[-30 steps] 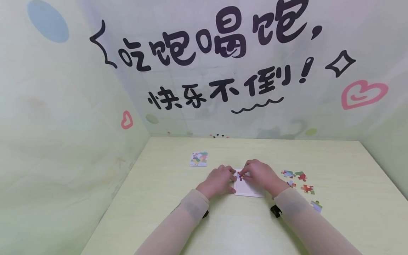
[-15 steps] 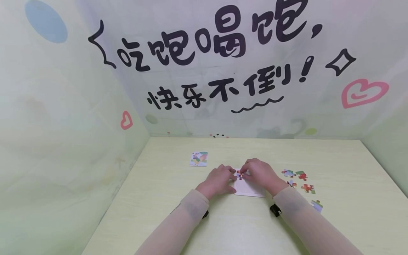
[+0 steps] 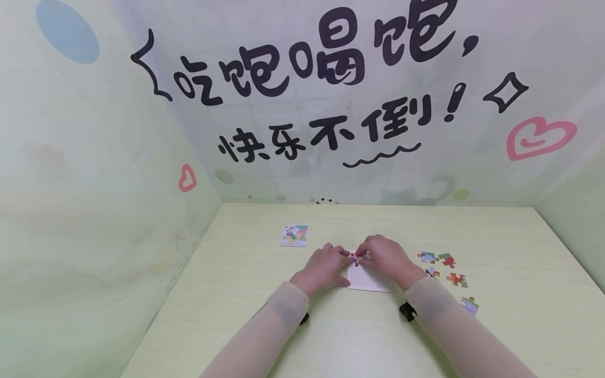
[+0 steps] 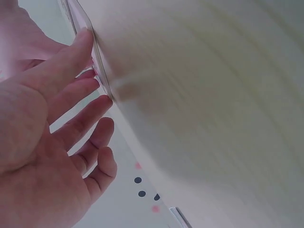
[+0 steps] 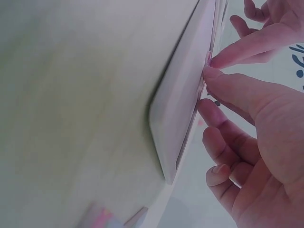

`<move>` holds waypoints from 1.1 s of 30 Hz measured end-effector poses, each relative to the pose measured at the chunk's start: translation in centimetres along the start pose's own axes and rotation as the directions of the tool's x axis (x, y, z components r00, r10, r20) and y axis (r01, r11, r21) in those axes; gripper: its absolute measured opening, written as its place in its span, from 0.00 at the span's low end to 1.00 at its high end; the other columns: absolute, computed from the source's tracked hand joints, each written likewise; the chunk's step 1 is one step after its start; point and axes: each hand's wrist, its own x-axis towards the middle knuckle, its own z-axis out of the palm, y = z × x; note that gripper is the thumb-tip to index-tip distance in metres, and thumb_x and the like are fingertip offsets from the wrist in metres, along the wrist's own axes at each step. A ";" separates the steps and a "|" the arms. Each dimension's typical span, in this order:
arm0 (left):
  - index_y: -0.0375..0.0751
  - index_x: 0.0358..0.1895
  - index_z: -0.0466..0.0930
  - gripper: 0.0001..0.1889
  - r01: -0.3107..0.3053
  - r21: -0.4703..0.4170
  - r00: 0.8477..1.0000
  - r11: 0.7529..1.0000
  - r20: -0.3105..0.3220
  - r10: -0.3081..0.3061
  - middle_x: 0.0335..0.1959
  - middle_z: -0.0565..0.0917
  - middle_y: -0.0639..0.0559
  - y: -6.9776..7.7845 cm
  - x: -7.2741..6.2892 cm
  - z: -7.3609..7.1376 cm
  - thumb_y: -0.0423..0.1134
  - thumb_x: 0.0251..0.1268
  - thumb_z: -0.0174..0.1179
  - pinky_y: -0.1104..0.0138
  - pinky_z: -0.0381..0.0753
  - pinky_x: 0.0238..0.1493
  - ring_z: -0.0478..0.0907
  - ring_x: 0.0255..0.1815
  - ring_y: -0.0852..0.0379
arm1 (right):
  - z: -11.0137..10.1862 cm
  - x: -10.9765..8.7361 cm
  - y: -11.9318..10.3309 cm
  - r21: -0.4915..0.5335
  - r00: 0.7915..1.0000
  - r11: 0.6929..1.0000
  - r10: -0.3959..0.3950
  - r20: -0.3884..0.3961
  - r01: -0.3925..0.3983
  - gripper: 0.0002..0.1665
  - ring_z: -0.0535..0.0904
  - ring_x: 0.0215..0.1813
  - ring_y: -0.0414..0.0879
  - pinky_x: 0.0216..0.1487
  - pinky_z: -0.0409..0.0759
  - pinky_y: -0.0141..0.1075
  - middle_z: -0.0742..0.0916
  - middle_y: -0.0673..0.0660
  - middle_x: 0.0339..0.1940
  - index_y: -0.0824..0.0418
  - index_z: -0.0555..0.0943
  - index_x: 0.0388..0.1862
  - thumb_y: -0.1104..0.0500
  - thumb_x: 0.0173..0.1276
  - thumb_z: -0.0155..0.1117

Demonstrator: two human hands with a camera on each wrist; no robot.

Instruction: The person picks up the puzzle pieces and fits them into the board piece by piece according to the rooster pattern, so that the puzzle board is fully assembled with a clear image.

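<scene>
A small white puzzle tray [image 3: 368,283] lies flat on the table between both hands. At its upper left is a colourful jigsaw piece [image 3: 356,262], partly covered by fingers. My right hand [image 3: 385,258] pinches this piece with thumb and index finger, its other fingers loosely bent in the right wrist view. My left hand [image 3: 323,268] stays at the tray's left edge. In the left wrist view its thumb [image 4: 80,45] touches the tray's side, while the right wrist view has the left index finger [image 5: 247,47] reaching straight to the piece.
Several loose jigsaw pieces [image 3: 456,279] lie right of the tray, some close to the right forearm. A square picture card [image 3: 294,235] lies at the back left. Printed cloth walls [image 3: 302,178] border the table [image 3: 227,252] at the back and sides.
Both hands stay nearly in place. The left fingertips have moved slightly in over the piece, and the right fingers have shifted a little at it.
</scene>
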 end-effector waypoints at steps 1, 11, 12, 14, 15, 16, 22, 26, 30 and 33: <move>0.59 0.71 0.78 0.35 -0.002 0.006 1.000 1.000 0.002 0.002 0.70 0.78 0.59 0.0 0.0 0.0 0.59 0.58 0.74 0.61 0.76 0.58 0.73 0.60 0.53 | 0.0 0.0 0.0 0.005 1.000 1.000 0.003 0.000 -0.003 0.08 0.82 0.44 0.44 0.50 0.83 0.47 0.89 0.46 0.39 0.50 0.92 0.43 0.58 0.65 0.76; 0.60 0.71 0.78 0.35 -0.027 0.046 1.000 0.999 0.013 0.026 0.70 0.78 0.59 -0.1 0.2 0.0 0.60 0.59 0.72 0.61 0.75 0.55 0.71 0.57 0.54 | -1.2 -1.0 -0.6 0.109 0.996 0.991 0.076 0.040 -0.080 0.14 0.84 0.54 0.54 0.60 0.81 0.54 0.90 0.53 0.48 0.55 0.91 0.49 0.59 0.64 0.76; 0.60 0.71 0.77 0.35 -0.026 0.051 1.000 0.998 0.017 0.025 0.70 0.77 0.60 -0.1 0.2 0.0 0.60 0.59 0.72 0.61 0.75 0.55 0.71 0.57 0.54 | -1.3 -1.1 -0.7 0.115 0.996 0.990 0.081 0.044 -0.085 0.14 0.84 0.55 0.55 0.60 0.80 0.54 0.89 0.53 0.48 0.55 0.90 0.49 0.59 0.64 0.76; 0.60 0.71 0.77 0.35 -0.026 0.059 0.999 0.998 0.022 0.025 0.71 0.77 0.59 -0.1 0.2 -0.1 0.60 0.60 0.72 0.61 0.75 0.55 0.71 0.56 0.54 | -1.4 -1.3 -0.7 0.126 0.994 0.987 0.093 0.049 -0.099 0.14 0.84 0.56 0.55 0.60 0.80 0.55 0.89 0.54 0.50 0.54 0.90 0.50 0.57 0.65 0.75; 0.60 0.71 0.77 0.35 -0.026 0.060 0.999 0.998 0.027 0.024 0.71 0.77 0.59 -0.1 0.2 0.0 0.60 0.60 0.72 0.61 0.75 0.55 0.71 0.56 0.53 | -1.5 -1.5 -0.6 0.133 0.994 0.985 0.100 0.051 -0.106 0.14 0.84 0.57 0.55 0.61 0.80 0.55 0.89 0.54 0.50 0.53 0.90 0.50 0.57 0.66 0.75; 0.60 0.71 0.77 0.35 -0.025 0.058 0.999 0.998 0.030 0.023 0.71 0.77 0.59 -0.1 0.2 0.0 0.60 0.60 0.72 0.61 0.75 0.55 0.71 0.56 0.53 | -1.5 -1.6 -0.6 0.136 0.993 0.984 0.106 0.051 -0.112 0.13 0.84 0.57 0.54 0.60 0.80 0.55 0.89 0.53 0.50 0.52 0.91 0.50 0.56 0.66 0.75; 0.60 0.72 0.77 0.35 -0.025 0.065 0.999 0.998 0.038 0.023 0.71 0.77 0.60 0.0 0.2 0.1 0.60 0.60 0.72 0.61 0.75 0.55 0.70 0.55 0.53 | -1.5 -2.6 0.1 0.150 0.994 0.983 0.108 0.009 -0.108 0.12 0.84 0.50 0.49 0.54 0.83 0.51 0.89 0.50 0.51 0.50 0.91 0.50 0.53 0.67 0.74; 0.61 0.71 0.77 0.35 -0.021 0.084 0.999 0.996 0.039 0.018 0.71 0.78 0.61 0.0 0.1 0.2 0.61 0.60 0.72 0.61 0.75 0.55 0.70 0.55 0.53 | -1.9 -3.4 0.6 0.143 0.995 0.985 0.096 -0.026 -0.092 0.12 0.82 0.44 0.45 0.47 0.83 0.45 0.89 0.50 0.50 0.51 0.90 0.49 0.53 0.68 0.73; 0.61 0.71 0.77 0.35 -0.019 0.081 0.999 0.997 0.032 0.016 0.70 0.78 0.60 0.1 0.1 0.2 0.60 0.60 0.72 0.61 0.74 0.55 0.70 0.56 0.53 | -2.6 -4.1 1.1 0.133 0.994 0.987 0.098 -0.044 -0.091 0.12 0.79 0.41 0.44 0.40 0.79 0.38 0.88 0.50 0.50 0.52 0.90 0.50 0.53 0.69 0.73; 0.61 0.71 0.77 0.35 -0.016 0.080 0.999 0.997 0.032 0.014 0.70 0.78 0.60 0.2 0.1 0.1 0.60 0.60 0.72 0.61 0.74 0.56 0.70 0.57 0.53 | -3.3 -4.6 1.5 0.127 0.994 0.988 0.098 -0.054 -0.090 0.12 0.78 0.40 0.44 0.37 0.76 0.37 0.88 0.51 0.49 0.54 0.90 0.50 0.54 0.69 0.73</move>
